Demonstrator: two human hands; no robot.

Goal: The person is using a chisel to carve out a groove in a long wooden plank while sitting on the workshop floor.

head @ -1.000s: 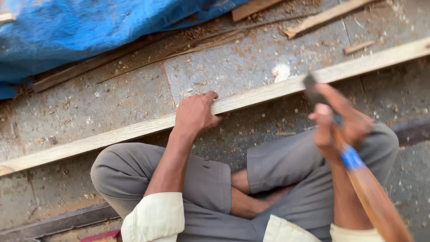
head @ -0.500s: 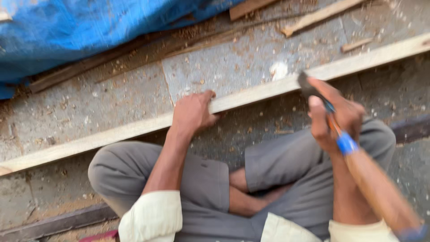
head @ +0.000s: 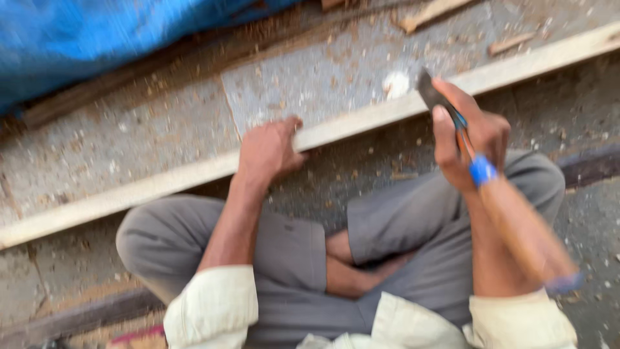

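A long pale wooden strip [head: 361,123] lies slanted across the stone floor in front of my crossed legs in grey trousers. My left hand [head: 268,152] presses down on the strip near its middle, fingers over its near edge. My right hand [head: 468,139] grips a hammer [head: 510,213] with a wooden handle and blue bands, held close to its dark head [head: 427,90], which hovers just above the strip. The picture is blurred by motion.
A blue tarpaulin [head: 110,45] covers the upper left. Wood offcuts [head: 429,13] and sawdust lie on the grey paving beyond the strip. A dark wooden plank [head: 591,165] runs along the floor at right and under my knees.
The hammer head has stayed near the strip while the handle swung lower and to the right. My left hand keeps its hold on the strip.
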